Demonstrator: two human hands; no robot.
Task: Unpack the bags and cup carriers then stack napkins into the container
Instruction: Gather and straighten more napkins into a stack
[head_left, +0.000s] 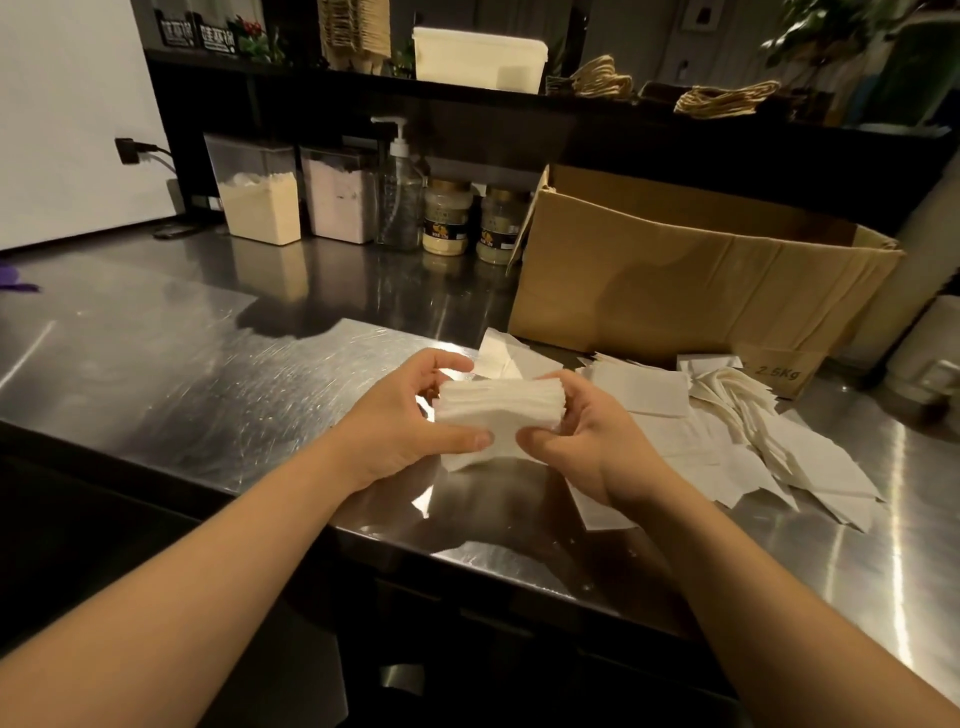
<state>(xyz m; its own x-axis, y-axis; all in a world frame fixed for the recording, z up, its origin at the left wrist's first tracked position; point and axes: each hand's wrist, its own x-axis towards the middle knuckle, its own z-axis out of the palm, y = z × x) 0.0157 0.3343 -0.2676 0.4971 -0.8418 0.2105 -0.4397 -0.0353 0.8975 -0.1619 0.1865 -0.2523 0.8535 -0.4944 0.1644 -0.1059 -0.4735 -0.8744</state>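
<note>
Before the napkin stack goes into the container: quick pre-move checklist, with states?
1. Grip: left hand and right hand both hold the napkin stack, one at each end. Ok.
2. Stack squared: its edges look roughly aligned, slightly fanned at the top. Ok.
3. Target container: the white lidded tub on the upper shelf may be it; nothing confirms that. Cannot tell.
4. Container open: that tub's lid is on. Not ok.
5. Remaining napkins: loose napkins lie scattered on the steel counter, in front of the cardboard box. Not ok.
</note>
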